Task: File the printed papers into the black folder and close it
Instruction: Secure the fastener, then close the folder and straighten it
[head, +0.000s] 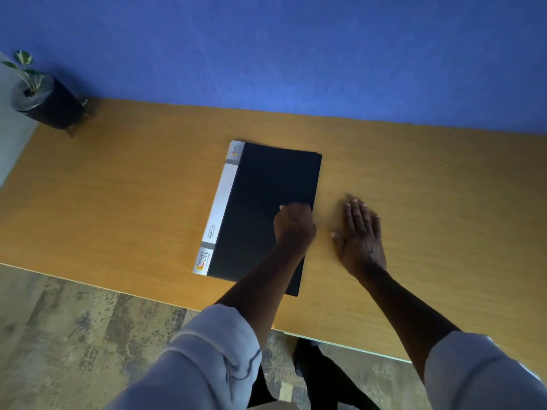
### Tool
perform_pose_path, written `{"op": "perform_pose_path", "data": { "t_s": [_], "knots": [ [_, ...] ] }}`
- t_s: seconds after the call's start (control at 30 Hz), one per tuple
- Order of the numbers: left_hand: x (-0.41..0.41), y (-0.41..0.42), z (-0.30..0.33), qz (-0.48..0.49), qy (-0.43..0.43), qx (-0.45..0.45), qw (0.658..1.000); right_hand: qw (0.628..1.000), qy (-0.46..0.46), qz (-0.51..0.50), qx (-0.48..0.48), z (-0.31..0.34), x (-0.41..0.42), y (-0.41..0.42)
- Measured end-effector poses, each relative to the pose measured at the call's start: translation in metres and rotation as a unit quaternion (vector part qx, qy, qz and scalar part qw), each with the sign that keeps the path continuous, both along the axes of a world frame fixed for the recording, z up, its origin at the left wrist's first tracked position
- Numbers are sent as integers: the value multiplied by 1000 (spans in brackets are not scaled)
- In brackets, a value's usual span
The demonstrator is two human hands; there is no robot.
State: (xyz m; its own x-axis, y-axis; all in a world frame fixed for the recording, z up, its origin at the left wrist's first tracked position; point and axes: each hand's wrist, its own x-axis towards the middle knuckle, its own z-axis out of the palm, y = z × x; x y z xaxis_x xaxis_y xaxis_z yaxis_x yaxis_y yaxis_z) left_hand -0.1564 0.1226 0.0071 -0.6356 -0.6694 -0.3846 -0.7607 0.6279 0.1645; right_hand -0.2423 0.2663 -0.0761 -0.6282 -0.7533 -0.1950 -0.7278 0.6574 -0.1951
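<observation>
The black folder [266, 187] lies shut and flat on the wooden desk [133, 187], its white and grey spine strip along the left edge. My left hand [294, 223] rests on the folder's cover near its right edge, fingers curled into a loose fist. My right hand [359, 232] lies flat on the bare desk just right of the folder, fingers spread, apart from it. No printed papers show outside the folder.
A small plant in a dark pot [44, 99] stands at the desk's far left corner. A blue wall [296, 54] runs behind the desk. The desk's near edge [148, 297] runs diagonally, with patterned floor below.
</observation>
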Motion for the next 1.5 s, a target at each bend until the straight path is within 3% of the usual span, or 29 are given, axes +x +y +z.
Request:
{"op": "perform_pose_path", "data": {
  "t_s": [0.23, 0.6, 0.73, 0.97, 1.2, 1.37, 1.5],
  "knots": [
    [-8, -6, -3, -45, -52, -19, 997, 1000, -3, -9, 16, 2, 2, -1],
    [7, -3, -15, -68, -38, -60, 995, 1000, 9, -4, 13, 3, 3, 0],
    [24, -3, -20, -24, 28, -50, 998, 999, -12, -31, 13, 8, 11, -8],
    [68, -28, -34, -71, 103, -95, 988, 990, -83, -97, -67, 24, 52, -45],
    [115, -83, -34, -51, 77, -99, 991, 973, -79, -197, -91, 34, 89, -73],
    [139, -113, -32, -35, 51, -97, 993, 970, -99, -203, -85, 37, 99, -83],
    [144, -123, -29, 28, 61, -43, 997, 967, -102, -219, -75, 38, 106, -90]
  ]
}}
